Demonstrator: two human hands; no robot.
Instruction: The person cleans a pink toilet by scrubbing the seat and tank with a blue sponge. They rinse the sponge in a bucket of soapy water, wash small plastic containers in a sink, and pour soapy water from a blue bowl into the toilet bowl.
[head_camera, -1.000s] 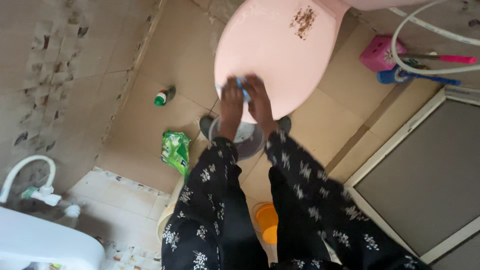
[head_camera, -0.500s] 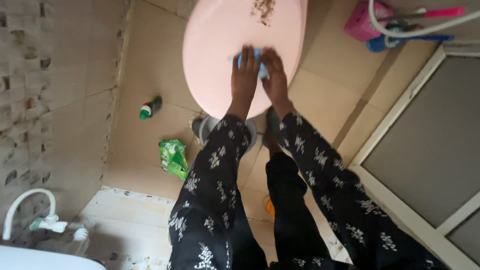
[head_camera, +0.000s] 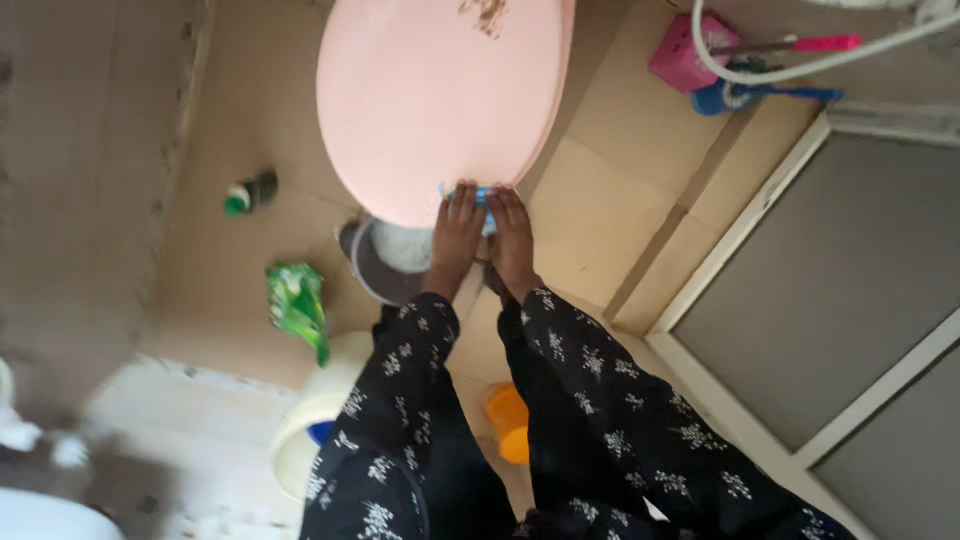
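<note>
Far left, one small dark bottle (head_camera: 252, 192) with a green cap lies on its side on the tan tiled floor (head_camera: 610, 200). Below it, one crumpled green plastic packet (head_camera: 298, 305), glossy. Next, one round grey basin (head_camera: 385, 265) sits just under the near edge of the lid; its inside looks pale, contents unclear. One cream bucket (head_camera: 305, 430) below that, something blue inside, partly hidden by a sleeve.

Centre: one large pink toilet lid (head_camera: 440, 95), smooth, oval, with a brown smear (head_camera: 487, 12) near its far end. Two hands side by side at its near edge. Left hand (head_camera: 457, 232) lies flat, fingers extended, pressing down on one blue cloth (head_camera: 484, 196). Right hand (head_camera: 513, 235) likewise flat on the same cloth, fingers straight, not clenched. Cloth sits on the lid's near rim, mostly covered by both hands.

One orange round object (head_camera: 508, 422) between the sleeves, lower down.

Right: one pink box-shaped container (head_camera: 682, 55), one pink-handled brush (head_camera: 800, 45), one white hose (head_camera: 800, 68), one blue scoop-like item (head_camera: 745, 95). Far right, grey panels in a white frame (head_camera: 745, 225).
</note>
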